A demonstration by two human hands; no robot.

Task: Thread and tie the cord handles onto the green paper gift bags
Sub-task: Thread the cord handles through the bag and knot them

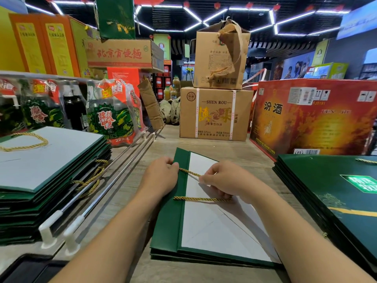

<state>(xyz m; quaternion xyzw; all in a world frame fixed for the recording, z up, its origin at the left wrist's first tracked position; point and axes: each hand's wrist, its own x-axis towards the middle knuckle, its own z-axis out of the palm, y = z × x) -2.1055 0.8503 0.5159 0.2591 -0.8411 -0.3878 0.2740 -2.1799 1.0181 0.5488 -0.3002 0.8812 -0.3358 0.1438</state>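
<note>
As the flat green paper bag [169,221] lies lengthwise away, left hand [161,176] and right hand [222,180] pinch its crosswise gold cord [189,172].

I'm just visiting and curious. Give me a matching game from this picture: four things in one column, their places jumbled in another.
Things
1. cord
2. bag
3. red box
4. bottles

Places
A. back right
B. lying flat between the forearms
C. pinched by left hand and right hand
D. left side, in plastic wrap

Pairs: 1-C, 2-B, 3-A, 4-D
</note>
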